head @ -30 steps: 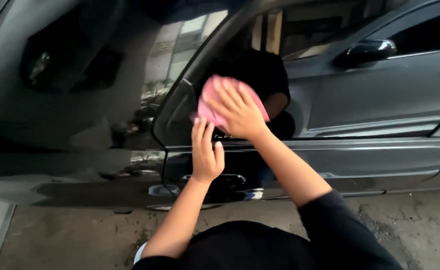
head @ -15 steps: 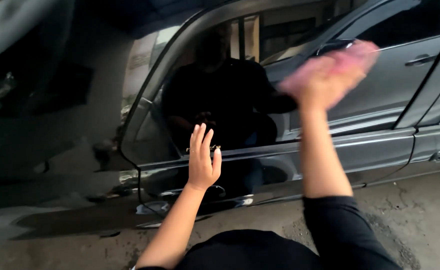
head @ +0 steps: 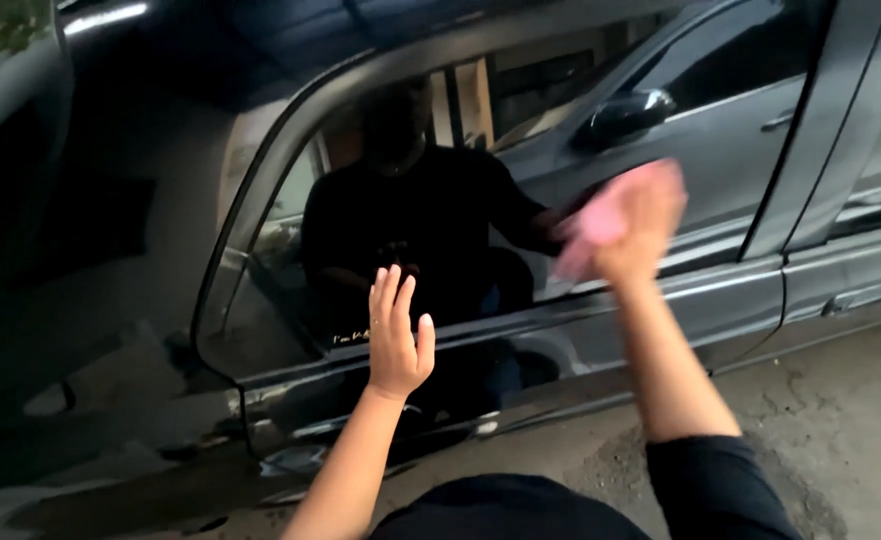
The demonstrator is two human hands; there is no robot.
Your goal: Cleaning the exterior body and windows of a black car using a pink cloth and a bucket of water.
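Now two hands are up at the shiny side of a dark car.

Up high, the right hand (head: 633, 222) holds a pink cloth (head: 601, 215) flat against the car door (head: 661, 300), just under the side window (head: 521, 130). This hand and the cloth look blurry, so I cannot tell how tightly the fingers are closed on the cloth. Lower down, the left hand (head: 398, 335) is wide open with its fingers (head: 389, 290) spread and pointing up. It holds nothing, and it is right at the glossy door, near the bottom edge of the window. A dark shape of the person shows in the shiny paint. Grey ground (head: 841, 420) lies under the car.
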